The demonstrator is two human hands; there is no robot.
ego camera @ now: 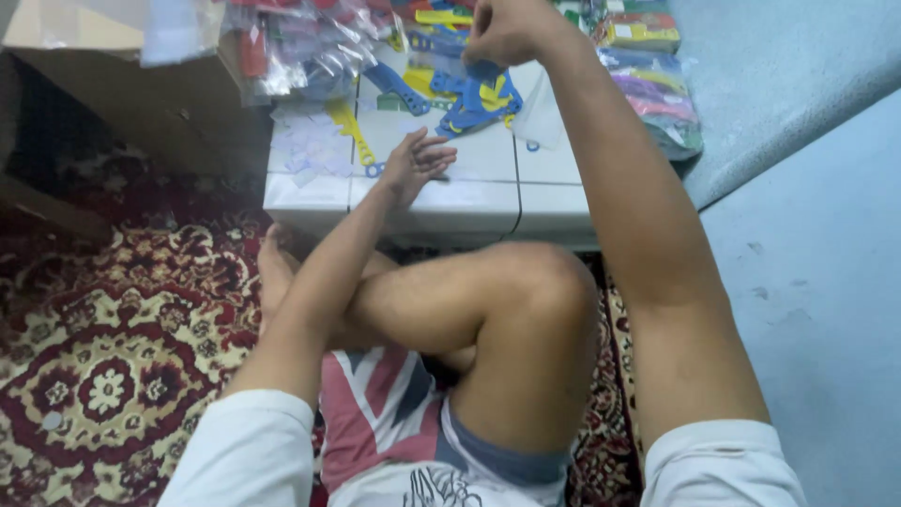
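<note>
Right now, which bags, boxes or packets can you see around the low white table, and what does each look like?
Clear plastic bags: far left of the white table, crinkled, red and blue pieces inside.
Filled packets: far right edge, stacked, clear, showing purple, pink and green.
Cardboard box: left of the table, brown.
Small clear bag: beside the right forearm, apparently empty.

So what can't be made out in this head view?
- Right hand: its fingers curl under, so what its grip pinches over the blue and yellow plastic pieces is hidden.
- Clear bags of coloured parts: cut off by the top edge; glare and blur hide their contents.
- Small item under the left hand fingertips on the white table: too small to tell.
</note>
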